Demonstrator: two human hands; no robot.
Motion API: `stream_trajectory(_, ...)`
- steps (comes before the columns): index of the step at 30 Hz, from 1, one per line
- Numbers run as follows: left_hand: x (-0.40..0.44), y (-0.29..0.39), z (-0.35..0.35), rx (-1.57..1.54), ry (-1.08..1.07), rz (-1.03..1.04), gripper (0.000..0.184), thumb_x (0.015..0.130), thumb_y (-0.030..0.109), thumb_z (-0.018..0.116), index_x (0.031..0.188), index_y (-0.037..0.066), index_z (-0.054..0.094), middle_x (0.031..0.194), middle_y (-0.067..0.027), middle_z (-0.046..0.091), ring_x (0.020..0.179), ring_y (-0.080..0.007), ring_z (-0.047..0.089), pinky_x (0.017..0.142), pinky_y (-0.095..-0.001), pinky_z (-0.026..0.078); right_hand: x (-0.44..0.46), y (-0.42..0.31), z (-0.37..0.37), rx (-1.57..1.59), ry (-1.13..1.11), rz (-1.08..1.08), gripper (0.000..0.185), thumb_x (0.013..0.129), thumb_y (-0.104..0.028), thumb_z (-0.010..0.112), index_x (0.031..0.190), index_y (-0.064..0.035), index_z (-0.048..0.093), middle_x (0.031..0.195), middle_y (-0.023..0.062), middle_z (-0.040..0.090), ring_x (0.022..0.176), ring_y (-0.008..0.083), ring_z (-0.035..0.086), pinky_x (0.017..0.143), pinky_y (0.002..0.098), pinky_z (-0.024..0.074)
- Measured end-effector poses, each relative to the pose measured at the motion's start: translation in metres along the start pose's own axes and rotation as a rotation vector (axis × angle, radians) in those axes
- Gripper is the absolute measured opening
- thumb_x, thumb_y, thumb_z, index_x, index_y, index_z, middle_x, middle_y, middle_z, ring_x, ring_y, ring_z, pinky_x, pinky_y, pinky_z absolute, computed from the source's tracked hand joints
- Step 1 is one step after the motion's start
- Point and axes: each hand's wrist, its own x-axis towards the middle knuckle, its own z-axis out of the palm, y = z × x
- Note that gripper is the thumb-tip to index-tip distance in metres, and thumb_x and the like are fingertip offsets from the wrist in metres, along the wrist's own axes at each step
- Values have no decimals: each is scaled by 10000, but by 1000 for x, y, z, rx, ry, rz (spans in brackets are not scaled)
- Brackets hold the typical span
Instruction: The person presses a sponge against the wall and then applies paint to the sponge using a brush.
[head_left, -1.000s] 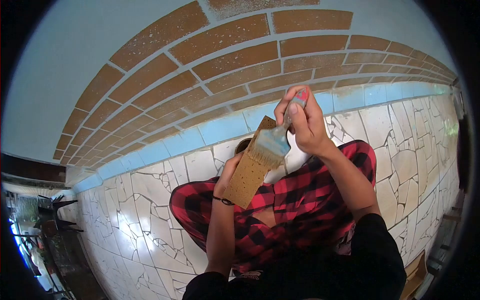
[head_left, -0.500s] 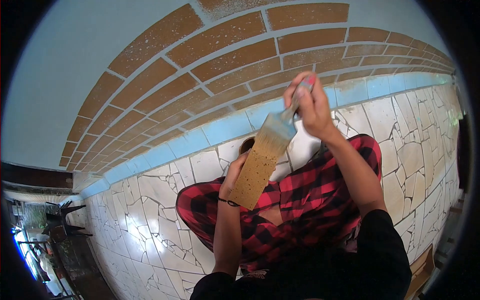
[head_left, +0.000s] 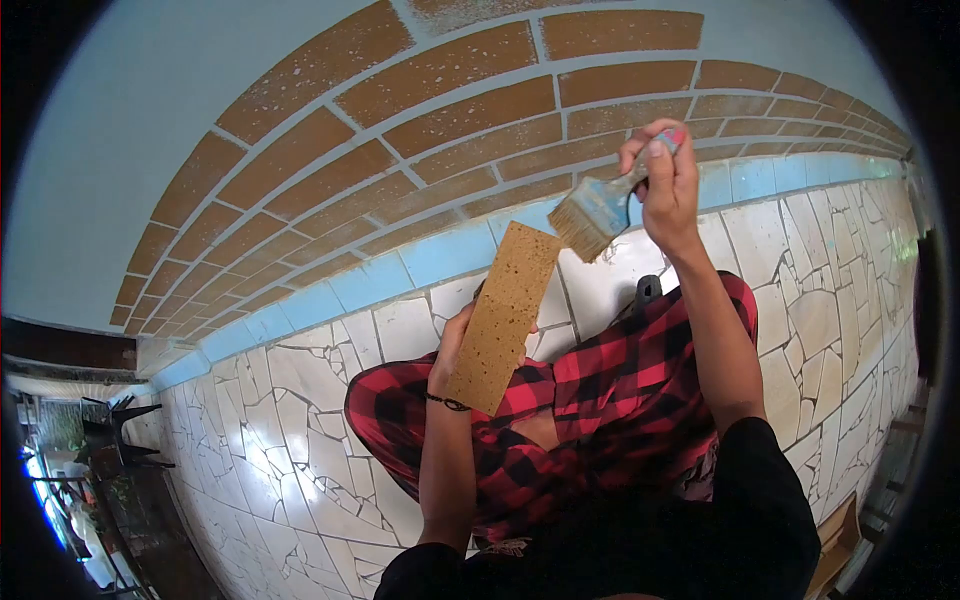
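Note:
My left hand holds a flat tan brick tile with dark specks over its face. The hand grips it from underneath, with fingertips showing at its right edge. A wide paintbrush, its blue metal band worn and its handle end pinkish red, is in my right hand, fingers closed around the handle. Its tan bristles point down and left, just beside the tile's upper right corner. Whether they touch it I cannot tell. Behind the tile's left edge, only a sliver of a dark object shows.
Ahead stands a wall with rows of brown brick tiles and pale joints, above a light blue tile strip. My crossed legs in red-and-black checked trousers rest on the white broken-stone floor. A black chair stands far left.
The paintbrush has moved up and right, off the tile's face toward its far end. The tile has shifted slightly left and now covers most of the round dark container behind it.

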Motion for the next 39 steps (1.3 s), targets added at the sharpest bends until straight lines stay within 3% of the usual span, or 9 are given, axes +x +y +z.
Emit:
stream_trajectory(3,7,-3,-22,-69,-168,-40,584,1152,403,276,1437,-14,568,1111,-268,730,735,-350,755,667,-457,652,0,-11,5,2,35,-14,212,1173,-266,425,1276,-92,485,904,39,663,622,22,429,549,196,360)
stream_trajectory(6,10,-8,-25,-179,-250,-23,587,1149,417,281,1455,-5,552,1131,-272,724,744,-367,752,667,-466,650,-11,-17,18,63,-5,33,205,1174,-266,422,1270,-94,480,901,43,658,625,22,436,553,195,363)
stream_trajectory(12,2,-2,-18,-140,-159,-6,585,1145,432,280,1485,26,528,1159,-257,720,784,-357,748,688,-479,644,-2,-12,11,55,150,-65,188,1171,-268,437,1263,-108,474,904,53,661,625,37,465,540,198,381)
stream_trajectory(14,8,-5,-10,-170,-94,25,556,1112,350,336,1424,-55,556,1151,-288,714,731,-384,731,645,-476,640,-12,-22,19,78,171,-12,179,1162,-269,449,1256,-118,466,902,60,667,624,48,486,519,194,382)
stream_trajectory(17,17,-13,-6,-186,-76,50,559,1103,325,346,1417,-85,560,1162,-299,715,722,-403,725,639,-479,632,-27,-5,35,-3,121,-204,162,1125,-149,518,1243,-70,440,882,94,667,661,79,521,614,234,443)
stream_trajectory(23,27,-29,-19,-137,-109,52,585,1127,370,294,1459,-39,549,1199,-276,721,759,-398,735,671,-480,626,-15,10,24,-9,383,-190,169,1106,-118,536,1215,-45,430,873,103,661,773,114,582,727,273,487)
stream_trajectory(27,30,-33,-18,-128,-190,82,600,1132,412,286,1482,2,550,1210,-267,724,770,-389,738,698,-476,626,-23,5,32,-34,310,-237,159,1107,-121,536,1197,-37,435,860,98,654,770,132,601,732,282,496)
stream_trajectory(33,50,-49,-38,60,15,260,573,1126,395,347,1555,43,489,1289,-217,709,948,-331,765,770,-475,652,-8,17,21,-151,458,-227,149,1111,-125,528,1185,-31,439,817,102,640,754,140,606,736,291,499)
stream_trajectory(39,49,-48,-38,28,-105,259,569,1135,364,355,1583,29,459,1362,-181,688,1120,-292,747,911,-432,641,-16,14,24,-177,398,-238,129,1106,-106,512,1179,-29,438,821,96,638,754,142,604,743,287,500)
